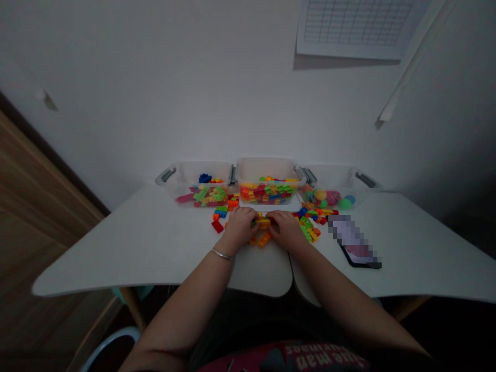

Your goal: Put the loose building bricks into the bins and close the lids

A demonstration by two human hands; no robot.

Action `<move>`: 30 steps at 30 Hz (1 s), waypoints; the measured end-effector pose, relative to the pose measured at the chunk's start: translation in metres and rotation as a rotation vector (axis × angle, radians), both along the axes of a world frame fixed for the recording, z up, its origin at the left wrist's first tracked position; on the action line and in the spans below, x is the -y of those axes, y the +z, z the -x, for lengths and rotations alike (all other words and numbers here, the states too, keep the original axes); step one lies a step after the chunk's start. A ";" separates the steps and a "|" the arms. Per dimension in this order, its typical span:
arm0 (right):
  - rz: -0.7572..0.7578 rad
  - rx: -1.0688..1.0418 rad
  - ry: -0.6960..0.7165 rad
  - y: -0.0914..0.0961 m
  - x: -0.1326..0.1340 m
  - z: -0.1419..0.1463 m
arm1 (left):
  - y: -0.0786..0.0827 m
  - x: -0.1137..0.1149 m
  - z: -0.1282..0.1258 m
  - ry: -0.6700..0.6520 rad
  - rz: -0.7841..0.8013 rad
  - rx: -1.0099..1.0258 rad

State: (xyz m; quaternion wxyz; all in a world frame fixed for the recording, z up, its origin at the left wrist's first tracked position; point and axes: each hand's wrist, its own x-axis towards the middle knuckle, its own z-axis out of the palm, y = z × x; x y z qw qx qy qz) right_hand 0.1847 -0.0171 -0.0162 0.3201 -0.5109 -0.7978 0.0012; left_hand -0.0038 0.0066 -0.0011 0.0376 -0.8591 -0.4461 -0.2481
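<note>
a yellow piece (pixel 264 223) is up between the two hands, over the table. the left hand (pixel 243 226) and the right hand (pixel 287 228) are both curled nearly closed, pinching its ends. the fingers hide a lot, so i can't tell how many bricks are stuck together. it looks like the building is partway: an orange brick (pixel 264 239) lies just in front, and a red brick (pixel 217 226) and some green bricks (pixel 306 223) wait at the sides. the middle bin (pixel 267 168) has lots more. the table (pixel 116 253) is white, with a phone (pixel 356 245) on the right. behind is a pale wall (pixel 174 103) with a paper chart (pixel 356 31).
</note>
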 end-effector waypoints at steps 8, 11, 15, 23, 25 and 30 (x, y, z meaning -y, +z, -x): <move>-0.018 0.000 -0.005 0.001 0.000 0.000 | 0.001 0.001 -0.003 0.033 -0.003 0.031; -0.030 0.015 -0.006 0.003 0.000 0.000 | 0.003 0.001 -0.003 0.061 -0.021 0.056; -0.082 0.052 -0.036 0.008 -0.001 0.002 | 0.006 0.002 -0.003 0.124 -0.024 0.095; -0.098 -0.095 0.020 0.013 0.000 0.005 | 0.011 0.004 -0.005 0.046 -0.010 0.208; -0.055 -0.180 0.029 0.013 0.000 0.007 | 0.012 0.005 -0.006 -0.005 -0.022 0.229; 0.064 -0.448 0.095 0.017 -0.002 0.008 | 0.010 0.003 -0.004 -0.046 -0.027 0.281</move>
